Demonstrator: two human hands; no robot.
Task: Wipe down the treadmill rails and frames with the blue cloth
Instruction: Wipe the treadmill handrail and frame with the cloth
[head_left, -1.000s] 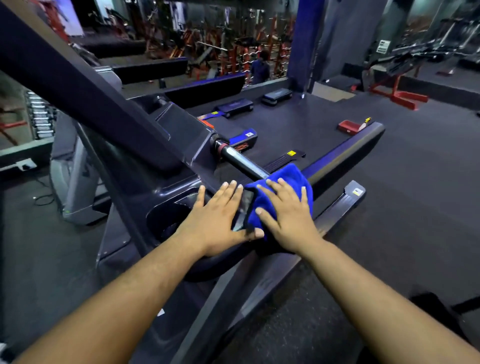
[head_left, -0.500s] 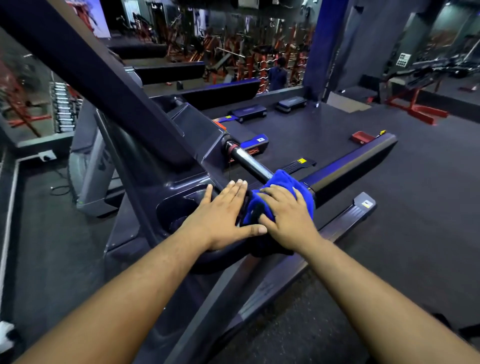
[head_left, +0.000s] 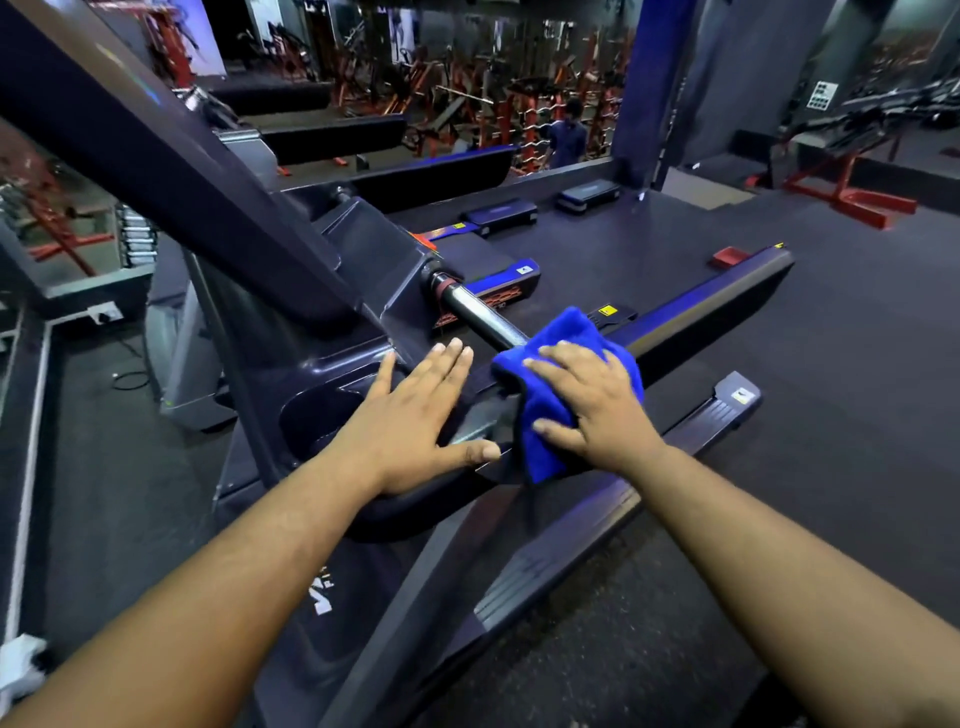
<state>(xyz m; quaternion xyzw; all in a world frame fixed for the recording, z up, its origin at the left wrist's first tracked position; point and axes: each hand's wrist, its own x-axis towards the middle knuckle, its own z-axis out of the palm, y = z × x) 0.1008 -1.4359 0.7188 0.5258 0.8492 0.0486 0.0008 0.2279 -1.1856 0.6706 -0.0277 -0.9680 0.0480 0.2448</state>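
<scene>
1. Far left there's a weight stack (head_left: 132, 236) behind a low ledge, with a wall socket (head_left: 104, 313) and a loose cable (head_left: 130, 376) on the floor below it.
2. The treadmill's big dark upright (head_left: 171, 176) runs diagonally from the top left down to the console tray (head_left: 322, 410), which has a round cup hole in it.
3. Left hand (head_left: 415, 421) lies flat on the tray edge, palm down, fingers straight and together, thumb stuck out to the side. It's just resting there, not holding anything.
4. A chrome handrail (head_left: 480, 317) comes out of the console and goes straight under the blue cloth (head_left: 545, 441).
5. The cloth is bunched over the spot where the rail meets the tray edge, with a flap hanging down the front.
6. Right hand (head_left: 592, 405) is on top of the cloth, fingers spread and bent a little over it, pressing it onto the rail. Thumb sits on the hanging part.
7. Past that hand the dark side rail (head_left: 727, 301) carries on to the right, and the treadmill's foot rail (head_left: 722, 410) sits lower down.
8. In the back, red gym racks (head_left: 519, 104) and a red bench frame (head_left: 852, 197) on the far right.
</scene>
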